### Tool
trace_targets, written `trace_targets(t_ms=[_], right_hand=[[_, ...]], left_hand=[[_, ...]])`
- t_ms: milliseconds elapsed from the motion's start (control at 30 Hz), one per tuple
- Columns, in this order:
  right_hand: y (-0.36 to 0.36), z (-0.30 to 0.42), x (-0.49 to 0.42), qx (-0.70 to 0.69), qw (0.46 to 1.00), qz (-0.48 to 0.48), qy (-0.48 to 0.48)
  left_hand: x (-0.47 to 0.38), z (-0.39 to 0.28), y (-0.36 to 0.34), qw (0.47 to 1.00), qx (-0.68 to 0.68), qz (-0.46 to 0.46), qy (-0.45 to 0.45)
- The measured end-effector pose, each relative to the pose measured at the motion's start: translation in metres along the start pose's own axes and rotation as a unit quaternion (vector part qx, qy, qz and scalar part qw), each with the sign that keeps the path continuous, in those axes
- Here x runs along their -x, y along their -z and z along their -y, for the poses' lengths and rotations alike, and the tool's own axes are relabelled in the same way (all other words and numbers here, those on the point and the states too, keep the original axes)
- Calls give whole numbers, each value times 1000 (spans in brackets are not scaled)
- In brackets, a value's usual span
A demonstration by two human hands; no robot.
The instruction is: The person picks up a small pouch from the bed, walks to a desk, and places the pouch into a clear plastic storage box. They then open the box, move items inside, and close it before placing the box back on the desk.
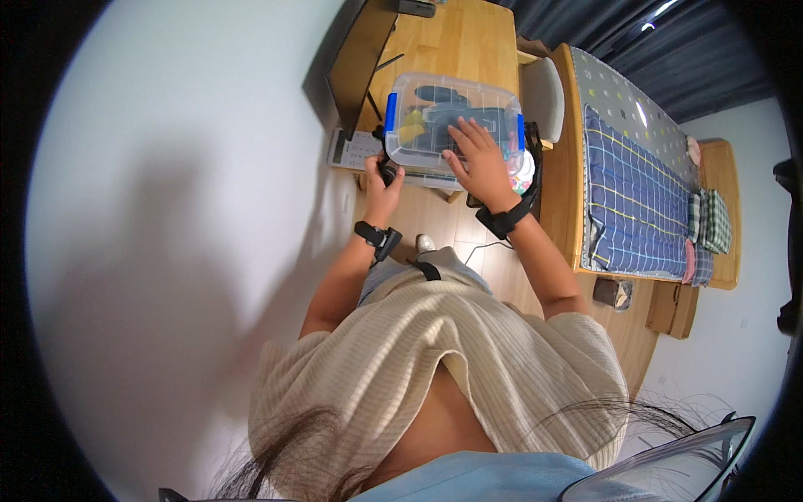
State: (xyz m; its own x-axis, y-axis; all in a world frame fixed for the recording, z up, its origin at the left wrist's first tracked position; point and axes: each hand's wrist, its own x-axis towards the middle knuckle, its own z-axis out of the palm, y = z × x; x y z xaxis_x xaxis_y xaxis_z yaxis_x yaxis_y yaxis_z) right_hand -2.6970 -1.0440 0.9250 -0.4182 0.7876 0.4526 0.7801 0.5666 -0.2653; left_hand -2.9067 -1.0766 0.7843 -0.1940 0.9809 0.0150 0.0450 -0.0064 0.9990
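Observation:
A clear plastic storage box [452, 81] with blue side latches [390, 113] sits on the near end of the wooden table. Through its lid show dark tool-like items and something yellow. My right hand [480, 157] lies over the lid's near right part, fingers spread and holding nothing. By the box's near left corner, my left hand [382, 188] grips a small black object [389, 172], partly hidden by the fingers; its exact kind is unclear. Each wrist wears a black strap with a small device.
A dark monitor [361, 63] stands on the wooden table [464, 37], against the left wall. To the right are a grey-backed chair [542, 94] and a bed [640, 194] with a checked quilt. A thin cable [486, 246] crosses the floor near my feet.

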Motion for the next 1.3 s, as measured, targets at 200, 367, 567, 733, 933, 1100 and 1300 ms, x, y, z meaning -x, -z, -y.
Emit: trace_targets(t_ms=[200, 367, 567, 733, 933, 1100, 1300], right_hand=[[-6, -2, 9, 43, 998, 43, 33], [-3, -7, 9, 69, 992, 87, 59], [9, -16, 13, 22, 992, 89, 86], [12, -18, 17, -4, 990, 85, 112], [6, -17, 18, 11, 991, 86, 101], [4, -17, 18, 21, 992, 88, 92], [3, -17, 18, 5, 993, 66, 96]], left_hand=[[-25, 22, -2, 997, -28, 53, -56], [-40, 38, 3, 992, 40, 107, 50], [-2, 17, 5, 989, 108, 92, 41], [19, 10, 5, 983, 162, 85, -6], [-38, 38, 3, 989, 86, 121, -20], [-27, 41, 16, 990, -31, 113, -77], [11, 29, 12, 985, -91, 66, -134]])
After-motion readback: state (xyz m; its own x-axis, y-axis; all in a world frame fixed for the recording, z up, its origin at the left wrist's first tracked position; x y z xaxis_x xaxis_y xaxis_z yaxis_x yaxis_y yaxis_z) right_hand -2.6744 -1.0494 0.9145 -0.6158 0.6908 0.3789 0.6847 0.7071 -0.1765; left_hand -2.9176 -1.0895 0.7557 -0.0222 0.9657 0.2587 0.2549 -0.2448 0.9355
